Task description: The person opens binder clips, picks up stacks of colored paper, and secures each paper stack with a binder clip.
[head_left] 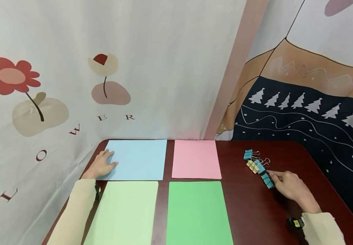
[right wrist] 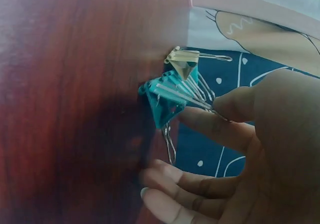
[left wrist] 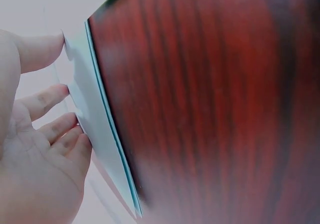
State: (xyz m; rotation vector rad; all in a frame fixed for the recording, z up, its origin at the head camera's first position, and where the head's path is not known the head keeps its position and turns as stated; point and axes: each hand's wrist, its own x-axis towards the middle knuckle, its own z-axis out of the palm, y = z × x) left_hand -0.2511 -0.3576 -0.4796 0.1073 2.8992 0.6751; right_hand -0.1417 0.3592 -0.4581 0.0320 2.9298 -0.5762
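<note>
My left hand [head_left: 100,166] rests on the left edge of the light blue paper [head_left: 138,160]. In the left wrist view its fingertips touch the top of the sheets, fingers mostly extended. On the right, my right hand [head_left: 289,185] is at the nearest teal binder clip [head_left: 267,181]. Its thumb and index finger pinch that clip by a wire handle in the right wrist view, while the other fingers stay loose. Just beyond lie a yellow binder clip [head_left: 252,166], a teal one [head_left: 259,166] beside it and another teal one [head_left: 248,154] farther back.
Pink paper [head_left: 196,159] lies right of the blue. Nearer are pale green paper [head_left: 124,211] and bright green paper [head_left: 198,211]. All lie on a dark red wooden table [head_left: 250,217]. A printed curtain [head_left: 164,68] hangs at its back and sides.
</note>
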